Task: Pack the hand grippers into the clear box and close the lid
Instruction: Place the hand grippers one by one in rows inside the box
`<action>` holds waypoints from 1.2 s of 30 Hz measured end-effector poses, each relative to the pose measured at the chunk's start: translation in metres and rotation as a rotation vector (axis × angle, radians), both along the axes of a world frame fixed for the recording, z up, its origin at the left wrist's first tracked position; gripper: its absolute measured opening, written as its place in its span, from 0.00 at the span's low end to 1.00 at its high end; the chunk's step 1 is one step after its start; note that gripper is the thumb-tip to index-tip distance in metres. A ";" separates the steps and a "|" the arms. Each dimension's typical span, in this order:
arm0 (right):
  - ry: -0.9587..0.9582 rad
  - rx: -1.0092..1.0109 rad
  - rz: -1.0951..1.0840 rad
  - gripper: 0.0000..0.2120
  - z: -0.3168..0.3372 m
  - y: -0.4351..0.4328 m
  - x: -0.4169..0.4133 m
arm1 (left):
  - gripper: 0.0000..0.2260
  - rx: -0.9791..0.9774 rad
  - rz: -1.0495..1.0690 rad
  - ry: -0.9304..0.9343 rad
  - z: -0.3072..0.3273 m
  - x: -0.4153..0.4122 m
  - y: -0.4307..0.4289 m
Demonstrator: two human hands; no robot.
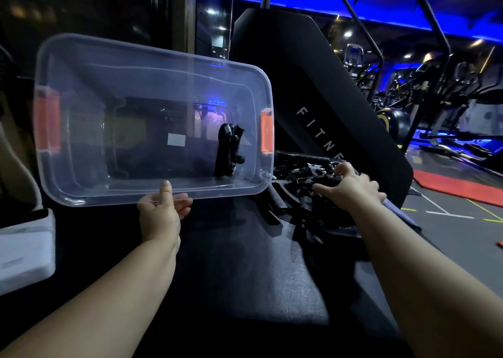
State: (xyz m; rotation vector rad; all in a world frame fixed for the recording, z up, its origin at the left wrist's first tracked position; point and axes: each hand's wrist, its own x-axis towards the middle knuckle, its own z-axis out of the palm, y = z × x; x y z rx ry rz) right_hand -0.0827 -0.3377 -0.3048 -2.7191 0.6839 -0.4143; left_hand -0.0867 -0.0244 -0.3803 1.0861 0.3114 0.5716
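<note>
Packing seems barely begun: one gripper [228, 150] in the box [152, 55], left hand [162, 210] pinching its rim, right hand [351, 187] fingers curled round a second gripper [325, 179] on the pile [296, 167].

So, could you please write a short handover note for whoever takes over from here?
Left hand holds the clear box tilted up by its near rim.
Right hand grips a hand gripper at the pile beside the box.
Done: one packed gripper lies in the box.
Left: pack the pile and close the lid, which I cannot see.
</note>
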 end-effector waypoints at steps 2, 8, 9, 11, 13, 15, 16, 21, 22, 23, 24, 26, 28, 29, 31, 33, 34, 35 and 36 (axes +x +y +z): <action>-0.021 -0.026 0.008 0.32 -0.001 0.003 -0.001 | 0.10 0.001 0.001 0.001 -0.001 0.001 0.000; -0.053 0.008 0.021 0.44 -0.006 0.001 -0.003 | 0.10 0.002 -0.005 0.001 -0.002 0.002 0.001; -0.049 0.017 0.016 0.45 -0.006 -0.001 -0.004 | 0.10 0.003 -0.006 0.001 -0.002 0.002 0.001; -0.015 0.023 -0.018 0.48 -0.006 -0.005 -0.009 | 0.10 0.004 -0.008 -0.003 -0.001 0.001 0.001; 0.040 0.039 -0.068 0.51 -0.007 -0.009 -0.015 | 0.10 0.008 -0.009 -0.006 -0.001 0.000 0.000; 0.096 0.071 -0.085 0.50 -0.008 -0.013 -0.021 | 0.10 0.013 -0.007 -0.008 0.000 0.000 0.001; 0.119 0.087 -0.081 0.50 -0.008 -0.016 -0.024 | 0.10 0.015 -0.007 -0.008 0.000 -0.001 0.000; 0.213 0.100 -0.042 0.53 -0.003 -0.020 -0.034 | 0.10 0.021 -0.007 -0.006 0.000 -0.002 -0.001; 0.224 0.101 -0.040 0.52 -0.001 -0.021 -0.036 | 0.10 0.020 -0.007 -0.005 0.000 -0.003 -0.001; 0.225 0.097 -0.037 0.50 0.000 -0.022 -0.037 | 0.10 0.018 -0.007 -0.005 0.000 -0.003 0.000; 0.217 0.083 -0.037 0.48 0.002 -0.023 -0.038 | 0.10 0.017 -0.006 -0.004 0.000 -0.003 0.000; 0.169 0.057 -0.046 0.41 0.007 -0.026 -0.040 | 0.10 0.012 -0.006 -0.003 0.000 -0.003 0.000; 0.095 0.078 -0.055 0.36 0.014 -0.026 -0.042 | 0.10 0.013 -0.003 -0.005 0.001 -0.003 -0.001; 0.057 0.088 -0.045 0.35 0.016 -0.024 -0.043 | 0.10 0.015 -0.002 -0.004 0.001 -0.003 -0.001; -0.009 0.104 0.004 0.33 0.021 -0.021 -0.042 | 0.10 0.018 -0.002 -0.002 0.000 -0.002 -0.001; -0.055 0.143 0.076 0.34 0.022 -0.015 -0.042 | 0.10 0.022 -0.006 0.002 -0.001 -0.001 0.000; -0.071 0.169 0.111 0.35 0.023 -0.012 -0.041 | 0.10 0.022 -0.009 0.001 -0.001 -0.001 0.001; -0.082 0.192 0.138 0.36 0.022 -0.010 -0.040 | 0.10 0.021 -0.011 0.000 -0.001 0.000 0.001; -0.090 0.220 0.162 0.37 0.021 -0.009 -0.040 | 0.10 0.019 -0.012 -0.001 -0.002 0.000 0.001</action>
